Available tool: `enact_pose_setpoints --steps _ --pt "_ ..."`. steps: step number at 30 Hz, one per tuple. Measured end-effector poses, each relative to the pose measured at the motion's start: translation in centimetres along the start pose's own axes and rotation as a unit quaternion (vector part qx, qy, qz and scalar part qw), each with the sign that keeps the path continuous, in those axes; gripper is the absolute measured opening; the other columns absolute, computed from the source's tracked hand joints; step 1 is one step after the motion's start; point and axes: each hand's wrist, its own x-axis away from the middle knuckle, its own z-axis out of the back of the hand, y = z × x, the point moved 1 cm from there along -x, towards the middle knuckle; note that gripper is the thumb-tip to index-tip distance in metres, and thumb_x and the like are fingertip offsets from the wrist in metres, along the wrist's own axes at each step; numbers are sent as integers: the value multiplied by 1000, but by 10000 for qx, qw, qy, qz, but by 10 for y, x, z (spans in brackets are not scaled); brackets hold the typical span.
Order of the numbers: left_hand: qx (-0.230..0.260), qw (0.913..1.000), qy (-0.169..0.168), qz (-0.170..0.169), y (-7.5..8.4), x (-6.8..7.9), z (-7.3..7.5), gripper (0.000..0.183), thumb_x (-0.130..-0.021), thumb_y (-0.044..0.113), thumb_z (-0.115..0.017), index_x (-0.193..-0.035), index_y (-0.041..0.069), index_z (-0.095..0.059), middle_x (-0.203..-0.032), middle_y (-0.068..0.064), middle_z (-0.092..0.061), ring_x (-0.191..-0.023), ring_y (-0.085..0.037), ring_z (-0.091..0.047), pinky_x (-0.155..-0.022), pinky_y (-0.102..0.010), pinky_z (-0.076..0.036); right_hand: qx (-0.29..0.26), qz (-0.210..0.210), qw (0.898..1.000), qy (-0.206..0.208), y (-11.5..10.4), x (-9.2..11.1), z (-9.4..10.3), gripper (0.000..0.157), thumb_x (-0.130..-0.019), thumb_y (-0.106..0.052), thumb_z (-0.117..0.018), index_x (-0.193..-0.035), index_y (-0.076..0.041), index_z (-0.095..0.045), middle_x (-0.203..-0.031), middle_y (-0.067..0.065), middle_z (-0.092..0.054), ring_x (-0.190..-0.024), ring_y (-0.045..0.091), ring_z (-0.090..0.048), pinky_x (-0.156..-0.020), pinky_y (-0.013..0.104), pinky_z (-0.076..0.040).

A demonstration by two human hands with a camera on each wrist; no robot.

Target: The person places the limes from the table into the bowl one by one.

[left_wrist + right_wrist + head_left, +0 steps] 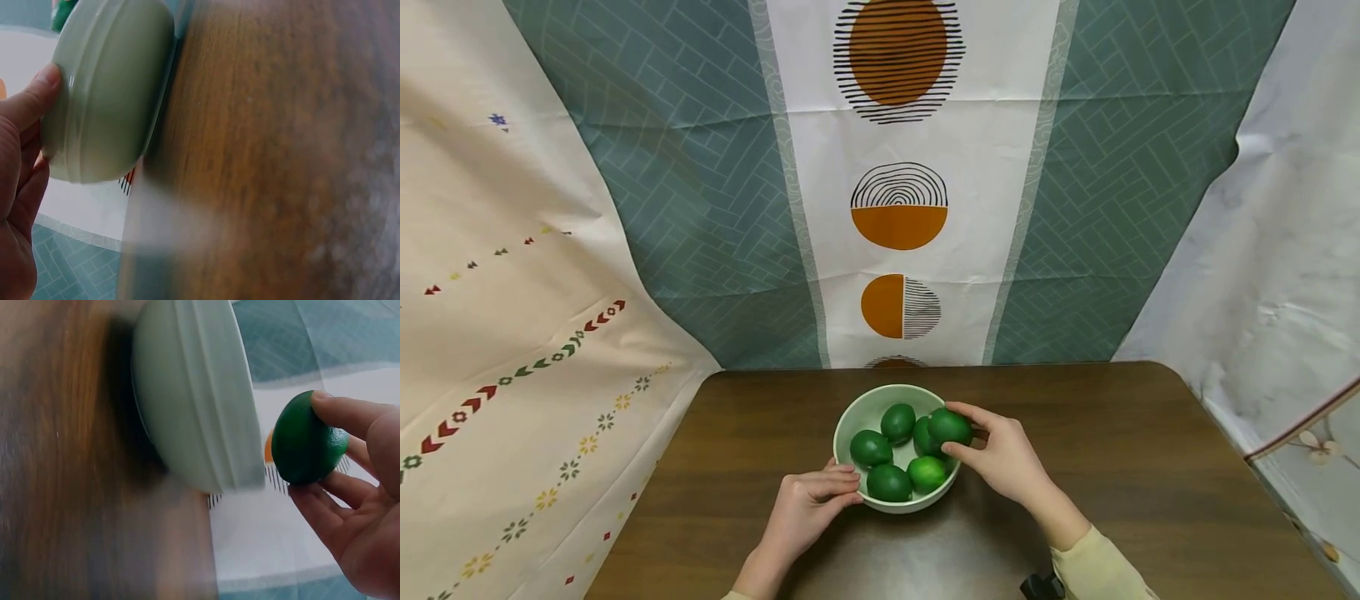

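Observation:
A pale green bowl point(870, 408) sits on the wooden table with several green limes inside, such as a dark lime point(890, 482) and a brighter lime point(928, 473). My left hand point(811, 504) holds the bowl's near left rim; the left wrist view has the thumb against the bowl's side point(115, 94). Over the right rim, my right hand point(1003, 454) pinches a dark green lime point(307, 440) between thumb and fingers. In the right wrist view this lime is apart from the bowl point(194, 394), beyond its rim.
The brown wooden table point(1150, 483) extends to both sides of the bowl. Behind it hangs a teal and white cloth point(985, 250) with orange circles. An embroidered cream cloth point(512, 292) hangs at the left, a pale cloth point(1285, 292) at the right.

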Motion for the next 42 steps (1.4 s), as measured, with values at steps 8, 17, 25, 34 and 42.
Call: enact_pose_setpoints --steps 8,17,25,34,42 --pt "-11 10000 -38 81 -1 -4 -3 25 -75 -5 -94 -98 -1 -85 -94 -9 -82 -95 -33 -80 -109 -28 -53 901 527 9934 -470 -10 -8 -25 58 -87 -10 -92 -141 -16 -71 -139 1 -71 -123 23 -69 -100 43 -63" --pt "-17 9998 -117 188 2 -3 -5 24 -75 -3 -94 -98 0 -85 -95 -5 -82 -95 -33 -80 -105 -38 -57 1703 855 9791 -718 -12 -17 -49 56 -86 -14 -93 -138 -14 -73 -136 5 -72 -125 27 -68 -105 46 -60" --pt "27 9995 -145 294 -1 -1 -6 23 -78 -1 -94 -99 3 -86 -97 -2 -82 -98 -28 -80 -105 -42 -57 2087 928 9701 -824 -10 -22 -57 55 -88 -22 -91 -139 -13 -72 -134 3 -73 -125 27 -67 -106 47 -59" --pt "1 9995 -167 255 2 0 -2 24 -77 -1 -94 -99 2 -86 -96 -5 -82 -97 -32 -80 -106 -40 -57 2019 984 9724 -637 -14 -13 -51 52 -88 -21 -91 -136 -14 -74 -140 13 -70 -133 33 -63 -111 52 -56" --pt "-68 9974 -527 489 14 0 18 36 -86 7 -91 -120 6 -82 -123 -14 -78 -124 -34 -71 -117 -25 -47 2014 1193 9722 49 -6 9 0 41 -93 -20 -87 -132 -14 -77 -139 9 -71 -132 33 -64 -108 56 -57"
